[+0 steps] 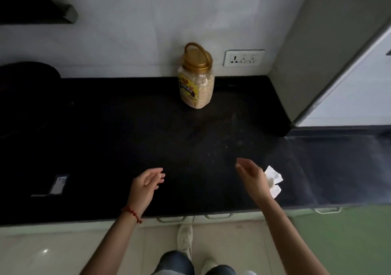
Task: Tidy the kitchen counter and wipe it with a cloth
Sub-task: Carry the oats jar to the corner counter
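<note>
A clear plastic jar (196,85) with a gold lid and handle, filled with pale grains, stands upright at the back of the black counter (131,139), against the wall. A crumpled white cloth (274,180) lies near the counter's front edge, partly hidden behind my right hand (252,178). That hand hovers just left of the cloth with fingers relaxed, holding nothing. My left hand (146,183), with a red string on the wrist, floats over the front of the counter, fingers loosely extended and empty.
A dark stove top (27,96) fills the counter's left side, with a white label (58,184) near its front. A wall socket (244,57) sits right of the jar. A grey fridge (330,58) bounds the right. Drawer handles (218,215) line the front edge.
</note>
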